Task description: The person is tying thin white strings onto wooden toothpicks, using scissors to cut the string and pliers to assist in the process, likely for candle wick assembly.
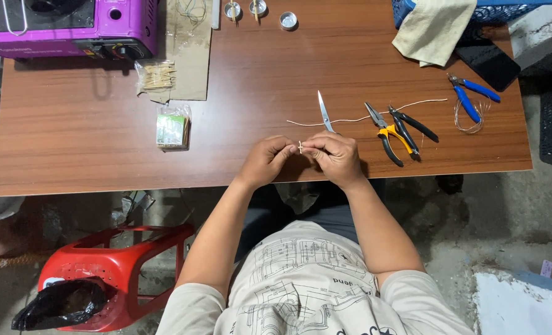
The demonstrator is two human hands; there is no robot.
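Brown wood-grain surface [102,136], seen from above, with a seated person working at its near edge. Both hands meet just above that edge, near the middle. The left hand [265,160] and right hand [337,156] each pinch a tiny pale piece [300,147] between fingertips; it looks like a short stick or bit of cord, too small to tell which. The right hand also carries small scissors [324,112], blades pointing toward the far edge.

Just beyond the hands lies a long pale cord [363,118], stretched left to right. To its right rest yellow-handled pliers [389,134], black pliers [409,127], and blue-handled pliers [472,96] beside a small wire coil [468,121].

Progress, as a judgement: work seems midway. Three small metal cups [258,8] sit at the far edge, two of them with sticks across; one looks bare. A bundle of sticks [156,77] and a small packet [173,128] lie toward the left, near a purple stove [71,28] at the far left corner.
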